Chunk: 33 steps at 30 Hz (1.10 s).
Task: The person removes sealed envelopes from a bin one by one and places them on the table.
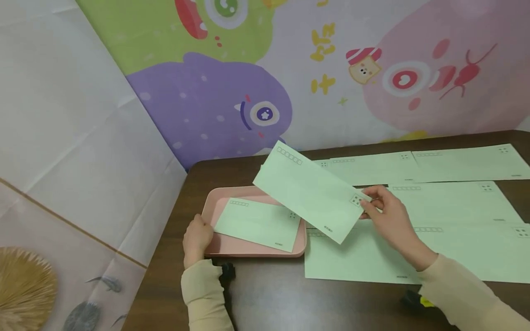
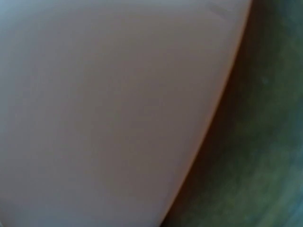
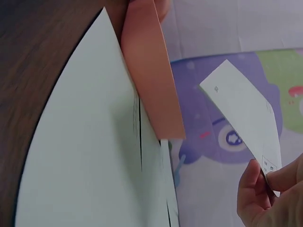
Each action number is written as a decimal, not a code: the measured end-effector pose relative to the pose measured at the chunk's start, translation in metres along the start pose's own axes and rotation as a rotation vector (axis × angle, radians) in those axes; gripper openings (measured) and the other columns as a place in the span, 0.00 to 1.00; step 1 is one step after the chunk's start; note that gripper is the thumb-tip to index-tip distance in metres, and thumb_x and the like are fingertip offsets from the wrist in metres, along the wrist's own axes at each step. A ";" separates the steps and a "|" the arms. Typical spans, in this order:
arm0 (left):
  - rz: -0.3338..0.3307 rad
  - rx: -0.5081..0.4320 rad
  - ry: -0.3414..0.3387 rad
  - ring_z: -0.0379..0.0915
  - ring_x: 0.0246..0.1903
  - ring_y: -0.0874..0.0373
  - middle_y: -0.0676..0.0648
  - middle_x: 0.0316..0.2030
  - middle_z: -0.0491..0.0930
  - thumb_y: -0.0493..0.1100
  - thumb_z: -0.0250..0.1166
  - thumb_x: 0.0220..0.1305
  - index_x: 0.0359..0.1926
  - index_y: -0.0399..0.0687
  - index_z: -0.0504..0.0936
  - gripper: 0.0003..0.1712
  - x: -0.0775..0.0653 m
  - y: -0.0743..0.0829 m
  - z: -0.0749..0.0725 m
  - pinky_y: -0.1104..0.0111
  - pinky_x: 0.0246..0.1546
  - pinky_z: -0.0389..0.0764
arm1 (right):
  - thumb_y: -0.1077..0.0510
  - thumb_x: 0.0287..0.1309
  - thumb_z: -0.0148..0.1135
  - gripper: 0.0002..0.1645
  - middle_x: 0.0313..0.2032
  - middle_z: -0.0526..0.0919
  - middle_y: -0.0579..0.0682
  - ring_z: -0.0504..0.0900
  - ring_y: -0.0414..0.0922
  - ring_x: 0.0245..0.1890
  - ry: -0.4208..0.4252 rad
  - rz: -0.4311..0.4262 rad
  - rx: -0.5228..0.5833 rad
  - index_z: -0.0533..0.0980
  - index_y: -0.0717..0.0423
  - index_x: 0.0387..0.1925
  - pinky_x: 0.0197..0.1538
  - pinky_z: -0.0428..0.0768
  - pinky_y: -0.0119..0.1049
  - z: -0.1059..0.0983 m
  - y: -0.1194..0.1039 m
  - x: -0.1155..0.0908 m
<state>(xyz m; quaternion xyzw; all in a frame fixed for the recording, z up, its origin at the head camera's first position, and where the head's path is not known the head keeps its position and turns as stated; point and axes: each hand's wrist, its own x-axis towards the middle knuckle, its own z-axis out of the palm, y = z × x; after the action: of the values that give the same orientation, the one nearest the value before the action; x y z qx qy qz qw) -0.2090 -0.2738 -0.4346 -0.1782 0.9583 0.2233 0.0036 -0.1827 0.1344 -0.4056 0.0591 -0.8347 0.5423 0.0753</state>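
My right hand (image 1: 389, 214) pinches a pale green envelope (image 1: 310, 188) by its right end, thumb over the printed corner marks. It is held tilted above the right part of a pink tray (image 1: 219, 248). The right wrist view shows the lifted envelope (image 3: 246, 109) between thumb and fingers of the right hand (image 3: 270, 198). Another envelope (image 1: 256, 225) lies slanted inside the tray. At the tray's left rim, my left hand (image 1: 198, 236) grips the edge. The left wrist view is a blurred, pale close surface.
Several more envelopes (image 1: 455, 202) are laid out in rows on the dark wooden table (image 1: 273, 294), right of the tray. Behind the table hangs a cartoon-printed backdrop (image 1: 198, 110). A white panel (image 1: 70, 92) stands at left.
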 end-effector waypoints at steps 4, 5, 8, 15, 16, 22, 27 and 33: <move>-0.005 0.002 -0.005 0.65 0.44 0.37 0.31 0.45 0.67 0.39 0.39 0.58 0.51 0.31 0.61 0.21 0.000 -0.003 -0.001 0.47 0.42 0.64 | 0.54 0.57 0.48 0.19 0.38 0.73 0.58 0.77 0.39 0.27 0.038 0.037 -0.004 0.64 0.61 0.46 0.30 0.77 0.33 -0.016 0.033 0.003; -0.005 0.001 -0.006 0.64 0.44 0.37 0.31 0.45 0.67 0.39 0.39 0.58 0.51 0.31 0.60 0.22 0.000 -0.003 -0.001 0.47 0.42 0.63 | 0.52 0.56 0.48 0.20 0.38 0.73 0.57 0.77 0.39 0.27 0.051 0.045 -0.008 0.63 0.60 0.47 0.29 0.76 0.33 -0.020 0.046 0.004; -0.008 0.008 -0.005 0.64 0.44 0.36 0.31 0.45 0.68 0.40 0.38 0.59 0.51 0.31 0.61 0.22 0.000 -0.006 0.000 0.47 0.41 0.64 | 0.46 0.55 0.47 0.25 0.37 0.73 0.54 0.78 0.41 0.28 0.085 0.074 -0.014 0.63 0.57 0.49 0.29 0.76 0.31 -0.035 0.089 0.009; -0.021 -0.002 -0.004 0.65 0.44 0.37 0.31 0.45 0.67 0.40 0.39 0.59 0.52 0.31 0.60 0.22 0.000 -0.007 0.001 0.47 0.42 0.64 | 0.44 0.55 0.45 0.28 0.40 0.70 0.52 0.78 0.39 0.31 0.115 0.156 -0.058 0.61 0.56 0.53 0.30 0.76 0.28 -0.073 0.129 0.003; -0.016 -0.003 -0.004 0.65 0.44 0.37 0.31 0.46 0.67 0.40 0.38 0.59 0.53 0.31 0.59 0.22 0.000 -0.007 0.001 0.47 0.42 0.64 | 0.45 0.55 0.46 0.29 0.41 0.69 0.53 0.78 0.38 0.31 0.114 0.171 -0.059 0.60 0.57 0.53 0.30 0.76 0.28 -0.079 0.130 0.001; -0.003 -0.019 -0.012 0.64 0.45 0.37 0.31 0.47 0.67 0.39 0.38 0.59 0.53 0.31 0.59 0.23 0.000 -0.004 0.002 0.47 0.43 0.63 | 0.46 0.56 0.45 0.30 0.42 0.66 0.52 0.74 0.31 0.31 0.182 0.240 -0.141 0.58 0.59 0.56 0.29 0.75 0.24 -0.109 0.143 -0.012; -0.003 -0.003 -0.006 0.64 0.45 0.36 0.31 0.48 0.66 0.39 0.38 0.59 0.54 0.30 0.58 0.23 -0.002 -0.003 0.001 0.47 0.43 0.63 | 0.53 0.57 0.46 0.26 0.38 0.65 0.45 0.71 0.28 0.30 0.275 0.270 -0.122 0.59 0.55 0.56 0.29 0.75 0.24 -0.131 0.165 -0.019; -0.010 -0.011 -0.005 0.64 0.45 0.36 0.31 0.47 0.66 0.39 0.39 0.58 0.54 0.30 0.58 0.23 -0.002 -0.004 0.002 0.47 0.43 0.63 | 0.62 0.58 0.43 0.24 0.35 0.62 0.34 0.68 0.25 0.30 0.439 0.284 -0.020 0.58 0.48 0.57 0.28 0.73 0.19 -0.158 0.187 -0.025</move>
<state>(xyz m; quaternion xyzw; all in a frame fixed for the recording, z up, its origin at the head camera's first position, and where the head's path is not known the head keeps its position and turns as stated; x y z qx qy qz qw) -0.2061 -0.2756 -0.4375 -0.1823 0.9562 0.2289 0.0063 -0.1825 0.3549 -0.5150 -0.1786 -0.8036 0.5389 0.1785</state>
